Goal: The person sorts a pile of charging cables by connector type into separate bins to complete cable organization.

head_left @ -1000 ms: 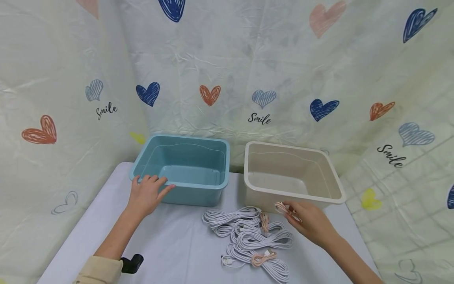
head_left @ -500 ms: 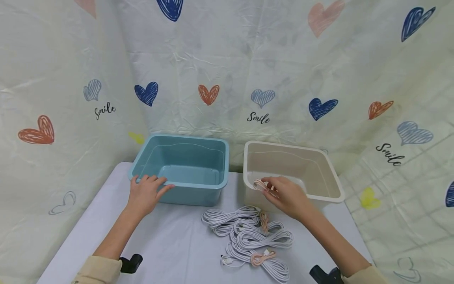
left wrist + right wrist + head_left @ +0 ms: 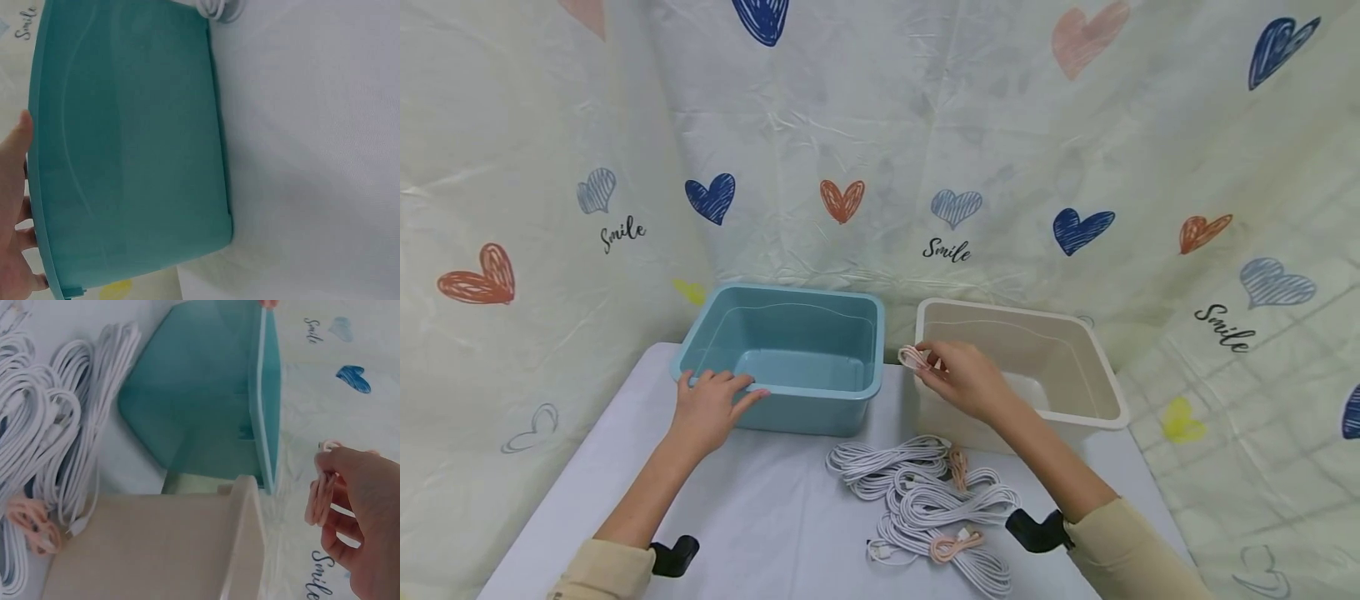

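**Pink cable pinched above the gap between the tubs**

Right now the right hand (image 3: 964, 379) pinches a small coiled pink cable (image 3: 914, 357) between thumb and fingertips, over the near left corner of the beige tub (image 3: 1105, 392), close to the blue tub (image 3: 790, 405). The left hand (image 3: 709, 408) rests on the blue tub's near rim, fingers relaxed and lightly spread, thumb along the front wall.

The coil looks light and limp; it would likely unravel if held by one strand, so a grip across the bundled middle seems safest.

Half a second ago the right hand held the coil lower, over the beige tub's front rim; it has since risen and moved left. The left hand has not shifted. White cables (image 3: 925, 492) and two more pink ones lie on the table (image 3: 760, 533).
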Tool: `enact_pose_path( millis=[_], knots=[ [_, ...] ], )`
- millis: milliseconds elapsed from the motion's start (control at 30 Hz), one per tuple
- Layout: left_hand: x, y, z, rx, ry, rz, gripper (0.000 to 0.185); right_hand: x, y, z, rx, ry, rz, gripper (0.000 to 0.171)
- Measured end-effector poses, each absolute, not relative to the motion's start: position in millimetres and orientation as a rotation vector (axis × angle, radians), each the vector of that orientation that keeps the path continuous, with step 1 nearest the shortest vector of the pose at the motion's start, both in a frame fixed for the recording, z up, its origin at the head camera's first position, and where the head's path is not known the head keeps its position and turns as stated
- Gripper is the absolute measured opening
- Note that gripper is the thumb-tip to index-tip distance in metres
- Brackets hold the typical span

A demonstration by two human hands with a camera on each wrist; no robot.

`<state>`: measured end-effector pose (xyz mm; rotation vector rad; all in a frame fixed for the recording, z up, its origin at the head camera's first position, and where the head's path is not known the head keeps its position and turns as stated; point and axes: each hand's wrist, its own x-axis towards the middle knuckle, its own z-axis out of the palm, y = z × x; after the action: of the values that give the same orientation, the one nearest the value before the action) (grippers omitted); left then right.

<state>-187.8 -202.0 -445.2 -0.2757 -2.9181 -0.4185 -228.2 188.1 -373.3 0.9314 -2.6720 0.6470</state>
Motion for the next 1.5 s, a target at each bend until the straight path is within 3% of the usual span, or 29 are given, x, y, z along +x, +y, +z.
enact_pose_path(
  millis=[967,1500],
  knots=[
    [-189,-203,-448,-0.273,-2.911,-0.454,0.046,-302,69,-360,0.827,-2.943,0.701,0.034],
    [-191,-202,-450,-0.278,-2.911,-0.439,0.046,-335,35,-367,0.717,-2.997,0.769,0.040]
  ],
)
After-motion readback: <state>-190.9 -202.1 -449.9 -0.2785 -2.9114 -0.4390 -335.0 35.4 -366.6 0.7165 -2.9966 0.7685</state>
